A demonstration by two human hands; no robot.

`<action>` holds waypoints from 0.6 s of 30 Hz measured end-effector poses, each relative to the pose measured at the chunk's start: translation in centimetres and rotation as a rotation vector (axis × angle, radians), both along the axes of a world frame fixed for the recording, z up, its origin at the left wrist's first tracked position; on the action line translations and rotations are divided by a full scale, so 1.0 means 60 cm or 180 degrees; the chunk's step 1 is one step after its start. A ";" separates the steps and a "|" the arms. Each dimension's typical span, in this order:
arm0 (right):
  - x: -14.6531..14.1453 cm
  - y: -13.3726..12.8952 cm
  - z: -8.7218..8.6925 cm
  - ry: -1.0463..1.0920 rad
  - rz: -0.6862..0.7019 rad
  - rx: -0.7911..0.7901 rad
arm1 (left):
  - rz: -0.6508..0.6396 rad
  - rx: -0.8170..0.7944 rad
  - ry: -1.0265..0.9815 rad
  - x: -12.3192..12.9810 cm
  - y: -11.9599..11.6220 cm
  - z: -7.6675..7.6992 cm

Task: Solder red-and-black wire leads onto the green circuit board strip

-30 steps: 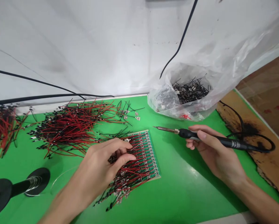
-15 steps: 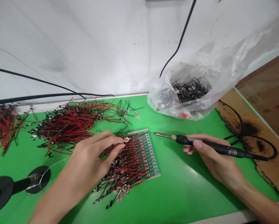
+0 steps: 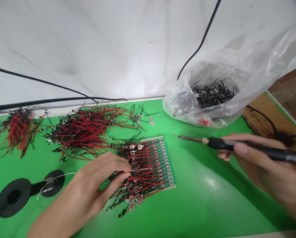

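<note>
My left hand (image 3: 95, 188) is closed in a pinch over the wires at the left of a green circuit board (image 3: 170, 165). A pale strand of solder wire (image 3: 145, 169) sticks out from its fingertips over the board; more of it runs from the spool (image 3: 13, 197) behind the hand. Rows of red and black wires (image 3: 150, 155) lie across the board, with small clear parts (image 3: 140, 146) at their left ends. Gripped in my right hand (image 3: 257, 165), a soldering iron (image 3: 217, 143) points left, its tip apart from the board's right edge.
Behind my left hand lies a large pile of red and black wires (image 3: 86, 129), with a smaller pile (image 3: 20, 129) further left. An open plastic bag (image 3: 177, 99) of black-leaded pieces stands at the back right. A scorched brown board (image 3: 259, 112) lies beyond the iron.
My left hand has come down toward me, away from the board's top rows. My right hand has drawn the soldering iron rightward, farther from the board. The view has shifted slightly.
</note>
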State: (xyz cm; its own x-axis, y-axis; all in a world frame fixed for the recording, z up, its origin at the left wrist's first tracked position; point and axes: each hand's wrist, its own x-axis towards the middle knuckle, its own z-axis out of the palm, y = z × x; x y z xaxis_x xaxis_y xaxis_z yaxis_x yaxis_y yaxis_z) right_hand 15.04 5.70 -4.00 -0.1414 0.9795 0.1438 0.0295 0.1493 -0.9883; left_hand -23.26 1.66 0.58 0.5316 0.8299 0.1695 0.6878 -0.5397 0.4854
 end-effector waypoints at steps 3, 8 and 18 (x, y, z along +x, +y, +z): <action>-0.038 -0.014 -0.034 0.0426 0.0055 -0.0553 | -0.0138 0.0133 0.0229 -0.006 -0.021 -0.012; -0.059 -0.020 -0.045 0.0729 0.0075 -0.0597 | -0.0163 0.0450 0.0517 -0.010 -0.035 -0.025; -0.055 -0.017 -0.042 0.0859 0.0090 -0.0948 | 0.0119 0.0671 0.0312 -0.008 -0.077 -0.028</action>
